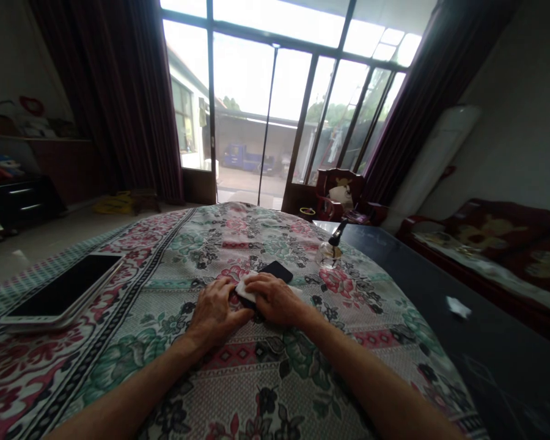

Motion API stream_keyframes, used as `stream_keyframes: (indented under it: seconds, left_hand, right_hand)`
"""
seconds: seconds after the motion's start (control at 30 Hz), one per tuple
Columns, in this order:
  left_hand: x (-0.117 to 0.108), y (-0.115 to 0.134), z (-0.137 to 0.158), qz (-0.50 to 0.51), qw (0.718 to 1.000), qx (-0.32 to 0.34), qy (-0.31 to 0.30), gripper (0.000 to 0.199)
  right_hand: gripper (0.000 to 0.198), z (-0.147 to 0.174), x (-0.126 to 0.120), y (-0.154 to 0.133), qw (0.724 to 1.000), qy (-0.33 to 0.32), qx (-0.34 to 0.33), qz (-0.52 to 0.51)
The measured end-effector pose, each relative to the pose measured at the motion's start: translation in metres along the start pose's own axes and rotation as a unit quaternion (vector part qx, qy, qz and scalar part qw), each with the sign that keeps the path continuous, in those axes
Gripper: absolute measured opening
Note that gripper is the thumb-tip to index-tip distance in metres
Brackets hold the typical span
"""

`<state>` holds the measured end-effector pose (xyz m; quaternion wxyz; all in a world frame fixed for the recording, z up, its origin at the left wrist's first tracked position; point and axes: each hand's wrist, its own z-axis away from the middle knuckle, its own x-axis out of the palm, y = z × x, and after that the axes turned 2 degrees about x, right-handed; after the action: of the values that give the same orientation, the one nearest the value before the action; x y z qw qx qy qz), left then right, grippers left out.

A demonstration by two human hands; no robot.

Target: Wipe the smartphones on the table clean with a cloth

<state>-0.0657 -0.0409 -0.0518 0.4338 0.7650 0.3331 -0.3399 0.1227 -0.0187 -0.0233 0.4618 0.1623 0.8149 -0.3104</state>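
Note:
My right hand (277, 299) is closed over a folded white tissue or cloth (246, 287), pressed against a dark flat object (246, 300). With fingers and thumb bent around its near-left edge, my left hand (216, 310) holds that object down on the tabletop; most of it is covered by my hands. Just beyond my right hand lies a dark, flat, phone-like slab (277, 270). Whether it is joined to the piece under the tissue I cannot tell. Farther right stands a clear glass bottle (329, 255) with a black pump or spray top.
A floral cloth (275, 379) covers the round table. On the left lies a white-framed tablet-like device (68, 287) on another flat item. To the right, a dark table (499, 360) carries a crumpled white tissue (458, 307). Behind are a wooden chair (341, 189) and glass doors.

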Motion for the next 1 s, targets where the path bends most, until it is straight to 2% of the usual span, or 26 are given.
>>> stream_keyframes:
  seconds: [0.13,0.3,0.4,0.57,0.87,1.0]
  left_hand:
    - [0.002,-0.001,0.000,0.014,1.000,-0.003,0.022,0.054]
    - [0.002,0.001,0.000,0.008,0.999,-0.029,0.020,0.058]
    - [-0.001,0.002,0.000,-0.004,1.000,-0.026,0.003,0.057]
    - [-0.004,0.002,0.001,-0.012,1.000,-0.013,-0.007,0.055]
    - [-0.001,-0.002,0.002,0.006,1.000,-0.004,0.006,0.054]
    - [0.001,-0.005,0.002,0.011,1.000,0.001,0.013,0.056]
  right_hand:
    - [0.034,-0.003,0.004,-0.001,0.999,0.009,0.024,0.030]
    - [0.035,-0.005,0.002,-0.005,1.000,-0.013,-0.015,0.010]
    - [0.038,-0.004,-0.002,-0.007,0.998,-0.035,-0.041,-0.012]
    - [0.044,0.000,-0.009,-0.006,0.996,-0.060,-0.047,-0.044]
    - [0.044,0.006,-0.027,-0.006,0.993,-0.095,-0.025,-0.064]
    - [0.045,0.010,-0.038,0.004,0.991,-0.112,0.003,-0.073]
